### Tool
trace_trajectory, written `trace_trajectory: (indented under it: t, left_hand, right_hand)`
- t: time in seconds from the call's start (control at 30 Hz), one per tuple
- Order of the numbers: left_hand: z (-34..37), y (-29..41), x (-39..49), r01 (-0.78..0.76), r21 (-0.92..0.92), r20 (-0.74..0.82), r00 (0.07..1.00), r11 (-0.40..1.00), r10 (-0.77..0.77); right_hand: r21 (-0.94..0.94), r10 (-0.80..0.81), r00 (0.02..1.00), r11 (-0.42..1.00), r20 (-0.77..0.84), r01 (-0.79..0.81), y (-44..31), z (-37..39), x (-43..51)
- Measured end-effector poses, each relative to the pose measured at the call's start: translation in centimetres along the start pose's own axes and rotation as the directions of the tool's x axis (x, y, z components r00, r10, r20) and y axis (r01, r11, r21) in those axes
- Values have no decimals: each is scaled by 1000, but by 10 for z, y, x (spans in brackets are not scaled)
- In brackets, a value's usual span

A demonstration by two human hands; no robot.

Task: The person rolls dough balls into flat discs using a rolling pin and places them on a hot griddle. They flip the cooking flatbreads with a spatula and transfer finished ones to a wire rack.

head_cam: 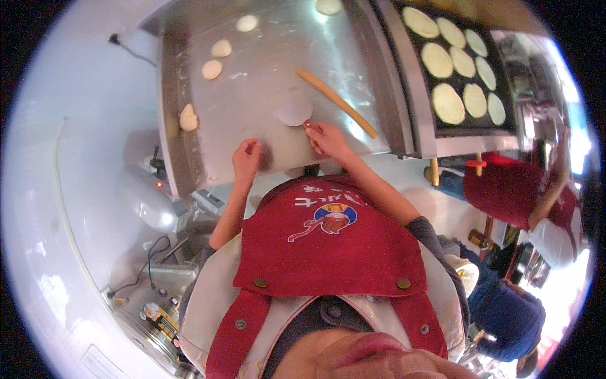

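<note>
My right hand grips the reddish-brown handle of a flat scraper, whose pale, rounded blade lies over the metal worktop. Left of it, my left hand hovers near the worktop's front edge with its fingers curled in; I see nothing in it. A wooden rolling pin lies slantwise on the worktop, just beyond and right of my right hand. Two dough rounds rest close together toward the left, with another dough round behind them. One dough lump sits near the left rim.
On the right, a dark griddle holds several flat dough discs, with a metal edge between it and the worktop. One more dough piece is at the back. A person in a dark red garment stands at right.
</note>
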State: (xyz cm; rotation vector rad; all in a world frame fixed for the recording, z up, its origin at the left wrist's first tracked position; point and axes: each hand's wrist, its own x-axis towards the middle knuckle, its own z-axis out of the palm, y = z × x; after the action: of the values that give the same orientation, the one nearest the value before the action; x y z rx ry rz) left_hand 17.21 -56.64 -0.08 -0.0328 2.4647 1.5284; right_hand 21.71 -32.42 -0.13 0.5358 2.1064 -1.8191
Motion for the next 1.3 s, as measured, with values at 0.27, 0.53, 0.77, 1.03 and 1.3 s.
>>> trace_trajectory:
  t: [0.27, 0.53, 0.77, 1.03, 1.3]
  left_hand:
    - [8, -15, 2, 241, -176, 210, 956, 954, -203]
    - [13, -37, 16, 424, -474, 206, 906, 772, -370]
    - [-14, -48, -1, 375, -265, -47, 915, 888, -401]
    - [-13, -52, 4, 339, -390, -43, 922, 856, -385]
    - [-30, -90, 21, 8, 376, -284, 953, 926, 107]
  right_hand:
    - [-89, -49, 996, 994, 79, 56, 30, 70, 55]
    - [-522, -525, 833, 668, 175, 531, 8, 86, 41]
    - [-800, -626, 702, 585, -341, 132, 16, -40, 34]
    - [-621, -440, 715, 784, -543, 11, 60, -86, 34]
    - [-826, -627, 542, 473, -560, -306, 66, -80, 28]
